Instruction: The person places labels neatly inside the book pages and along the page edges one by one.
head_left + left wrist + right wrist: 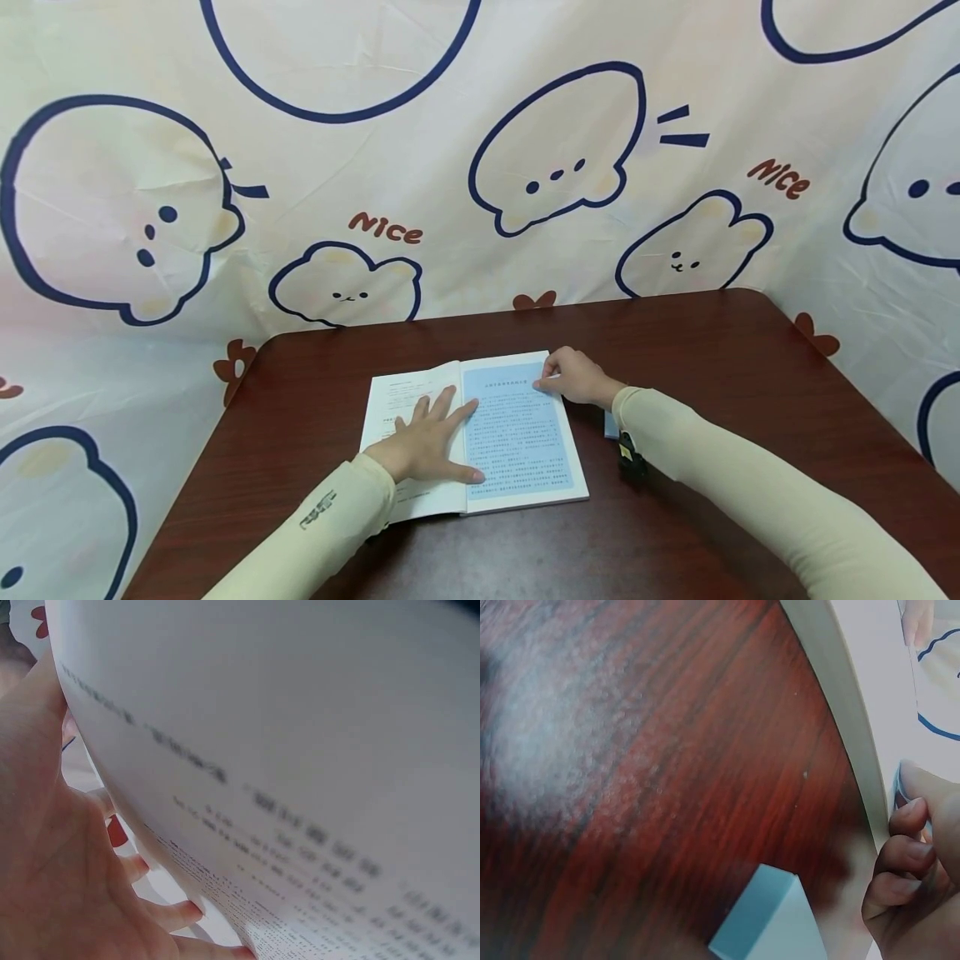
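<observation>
An open book (517, 503) lies on the table, its right page (517, 433) printed with a light blue panel of text. My left hand (427, 442) rests with spread fingers on the left page, thumb and index finger reaching over the gutter. In the left wrist view, a page with dark print rises close to the camera beside the left hand (67, 847). At the upper right corner of the book, my right hand (577, 375) pinches the right page's edge between thumb and curled fingers. The right wrist view shows this right hand (922, 862) against the book's side.
A small light blue box (769, 922) stands on the dark red-brown table (300, 433), mostly hidden under the right forearm in the head view. A black device (630, 458) hangs at the right wrist. Behind the table hangs a cartoon-printed cloth (450, 167).
</observation>
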Available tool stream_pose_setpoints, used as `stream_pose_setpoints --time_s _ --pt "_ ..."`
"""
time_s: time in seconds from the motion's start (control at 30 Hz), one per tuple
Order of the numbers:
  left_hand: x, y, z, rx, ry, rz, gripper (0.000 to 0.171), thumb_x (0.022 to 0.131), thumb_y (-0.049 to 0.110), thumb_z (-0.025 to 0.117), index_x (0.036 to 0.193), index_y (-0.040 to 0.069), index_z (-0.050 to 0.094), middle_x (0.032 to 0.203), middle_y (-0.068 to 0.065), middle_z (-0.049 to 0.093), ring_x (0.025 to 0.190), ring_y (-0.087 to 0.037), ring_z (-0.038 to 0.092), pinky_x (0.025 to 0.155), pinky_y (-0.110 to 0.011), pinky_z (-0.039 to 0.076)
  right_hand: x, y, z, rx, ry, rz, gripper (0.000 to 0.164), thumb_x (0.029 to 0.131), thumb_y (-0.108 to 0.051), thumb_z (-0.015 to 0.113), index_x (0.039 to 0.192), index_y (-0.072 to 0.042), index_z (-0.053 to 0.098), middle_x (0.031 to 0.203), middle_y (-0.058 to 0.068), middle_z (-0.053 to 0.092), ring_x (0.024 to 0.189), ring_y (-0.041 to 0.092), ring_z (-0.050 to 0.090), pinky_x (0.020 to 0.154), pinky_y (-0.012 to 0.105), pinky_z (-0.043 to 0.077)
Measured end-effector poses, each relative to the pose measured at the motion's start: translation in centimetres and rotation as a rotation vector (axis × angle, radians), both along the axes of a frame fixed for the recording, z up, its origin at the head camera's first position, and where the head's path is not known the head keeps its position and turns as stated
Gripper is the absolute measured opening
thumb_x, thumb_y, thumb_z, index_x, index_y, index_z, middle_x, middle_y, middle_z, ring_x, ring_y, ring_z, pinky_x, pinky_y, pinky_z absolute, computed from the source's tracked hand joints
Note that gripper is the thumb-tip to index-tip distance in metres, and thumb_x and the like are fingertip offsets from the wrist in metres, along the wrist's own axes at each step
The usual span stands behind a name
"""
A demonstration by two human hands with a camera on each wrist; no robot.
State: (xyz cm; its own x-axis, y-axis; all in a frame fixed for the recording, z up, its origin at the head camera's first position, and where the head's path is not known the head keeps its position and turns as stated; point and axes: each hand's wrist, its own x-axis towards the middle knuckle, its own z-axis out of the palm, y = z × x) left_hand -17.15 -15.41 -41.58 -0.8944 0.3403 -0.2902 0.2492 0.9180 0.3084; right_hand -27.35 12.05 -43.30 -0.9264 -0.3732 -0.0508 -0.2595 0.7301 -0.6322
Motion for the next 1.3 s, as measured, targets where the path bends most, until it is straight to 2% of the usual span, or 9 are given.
stream_pose_setpoints --time_s 0.33,0.53,0.73,1.03,1.3 --pt "-0.1 -0.1 -0.1 -0.004 -0.004 -0.001 0.11 0.072 0.072 0.077 0.161 0.034 0.026 0.173 -0.012 0.005 0.154 -0.054 0.009 0.108 -0.084 0.019 0.1 -0.3 0.4 0.064 0.007 -0.022 0.023 0.092 -0.027 0.076 0.075 -0.013 0.067 0.078 0.003 0.064 0.063 0.014 0.054 0.051 0.026 0.033" --pt "-0.1 -0.1 0.0 -0.004 -0.008 -0.001 0.11 0.072 0.072 0.077 0.161 0.034 0.025 0.173 -0.012 0.005 0.154 -0.054 0.009 0.108 -0.084 0.019 -0.2 -0.4 0.6 0.117 0.006 -0.048 0.023 0.09 -0.03 0.077 0.077 -0.014 0.068 0.081 0.002 0.068 0.069 0.015 0.059 0.058 0.029 0.038" --pt "-0.3 0.0 0.0 -0.022 -0.003 0.004 0.111 0.071 0.073 0.076 0.161 0.034 0.025 0.173 -0.011 0.005 0.154 -0.053 0.009 0.108 -0.083 0.019 -0.7 -0.3 1.2 0.14 -0.042 -0.085 0.03 0.087 -0.034 0.08 0.074 -0.013 0.064 0.078 0.002 0.066 0.072 0.018 0.059 0.065 0.033 0.038" --pt "-0.4 -0.1 -0.2 -0.027 -0.001 0.01 0.111 0.07 0.073 0.077 0.161 0.034 0.025 0.173 -0.011 0.004 0.154 -0.053 0.009 0.108 -0.084 0.018 -1.7 -0.1 1.5 0.098 -0.102 0.043 0.034 0.091 -0.027 0.076 0.067 -0.012 0.057 0.065 -0.001 0.054 0.062 0.014 0.051 0.056 0.025 0.039" --pt "-0.2 0.1 -0.2 -0.02 -0.008 0.009 0.111 0.07 0.073 0.077 0.161 0.035 0.025 0.173 -0.011 0.005 0.154 -0.054 0.01 0.108 -0.084 0.019 -1.7 -0.3 1.7 0.144 -0.119 0.031 0.041 0.093 -0.029 0.074 0.061 -0.015 0.053 0.059 -0.004 0.049 0.06 0.014 0.049 0.055 0.025 0.036"
